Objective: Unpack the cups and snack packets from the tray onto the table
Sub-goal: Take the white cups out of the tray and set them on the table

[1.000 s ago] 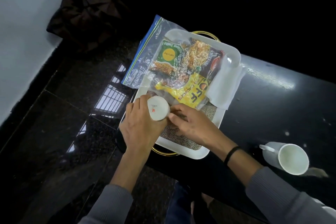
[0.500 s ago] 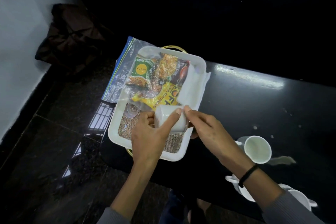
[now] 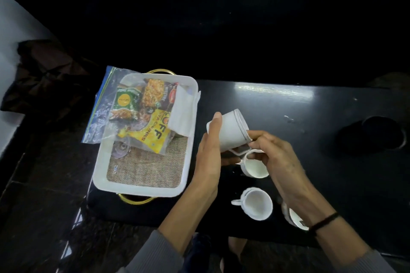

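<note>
Both hands hold one white cup point(image 3: 230, 131), tilted on its side above the black table, right of the tray. My left hand point(image 3: 208, 159) wraps its base side; my right hand point(image 3: 273, 157) pinches its rim and handle. The white tray point(image 3: 142, 187) with gold handles sits at the table's left end. In it lies a clear zip bag of snack packets point(image 3: 142, 115), with a yellow packet point(image 3: 153, 137) on top, and a glass point(image 3: 121, 150) on the woven mat. Three more white cups stand on the table: one under my hands point(image 3: 255, 167), one nearer point(image 3: 257, 204), one partly hidden by my right wrist point(image 3: 295, 219).
A dark round object point(image 3: 379, 135) sits on the table at the right. A white cloth point(image 3: 184, 111) drapes over the tray's right side. The table's front edge runs just before my forearms; dark tiled floor and a dark bundle point(image 3: 44, 77) lie at the left.
The cup has been lifted out of the tray and carried right over the table, above the other cups. The view has shifted right, showing more cups.
</note>
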Demonstrator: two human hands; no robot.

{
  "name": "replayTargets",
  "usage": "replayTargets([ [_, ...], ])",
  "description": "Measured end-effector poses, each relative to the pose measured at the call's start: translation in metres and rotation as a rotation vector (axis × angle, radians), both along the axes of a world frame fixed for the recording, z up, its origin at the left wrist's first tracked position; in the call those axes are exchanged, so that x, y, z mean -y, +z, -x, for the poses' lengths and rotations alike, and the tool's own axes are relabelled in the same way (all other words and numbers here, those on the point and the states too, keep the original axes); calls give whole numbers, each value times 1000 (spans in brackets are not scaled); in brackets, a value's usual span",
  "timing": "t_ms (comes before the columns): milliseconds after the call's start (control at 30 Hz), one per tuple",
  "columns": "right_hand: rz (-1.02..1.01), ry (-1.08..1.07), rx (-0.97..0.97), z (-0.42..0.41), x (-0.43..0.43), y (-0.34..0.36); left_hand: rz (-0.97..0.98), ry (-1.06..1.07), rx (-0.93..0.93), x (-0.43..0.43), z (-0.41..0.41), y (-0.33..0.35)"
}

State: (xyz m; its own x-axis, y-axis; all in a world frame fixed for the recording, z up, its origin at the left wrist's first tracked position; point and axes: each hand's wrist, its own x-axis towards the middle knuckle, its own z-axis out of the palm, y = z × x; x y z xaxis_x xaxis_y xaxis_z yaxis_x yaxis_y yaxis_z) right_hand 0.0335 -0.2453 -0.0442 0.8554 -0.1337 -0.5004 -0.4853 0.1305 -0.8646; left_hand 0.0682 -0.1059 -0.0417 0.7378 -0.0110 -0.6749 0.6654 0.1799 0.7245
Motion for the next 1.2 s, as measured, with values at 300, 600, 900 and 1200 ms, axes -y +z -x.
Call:
replayTargets([
  [300,343,51,33,39,71,12,-83,-358,1,55,15,-10],
  [600,928,130,53,53,133,-3,-278,-590,157,79,5,-16],
  [900,1086,357,117,66,147,-36,-580,-729,380,83,0,-23],
  [1200,1101,400,100,70,144,-55,-654,-768,378,63,2,-37],
])
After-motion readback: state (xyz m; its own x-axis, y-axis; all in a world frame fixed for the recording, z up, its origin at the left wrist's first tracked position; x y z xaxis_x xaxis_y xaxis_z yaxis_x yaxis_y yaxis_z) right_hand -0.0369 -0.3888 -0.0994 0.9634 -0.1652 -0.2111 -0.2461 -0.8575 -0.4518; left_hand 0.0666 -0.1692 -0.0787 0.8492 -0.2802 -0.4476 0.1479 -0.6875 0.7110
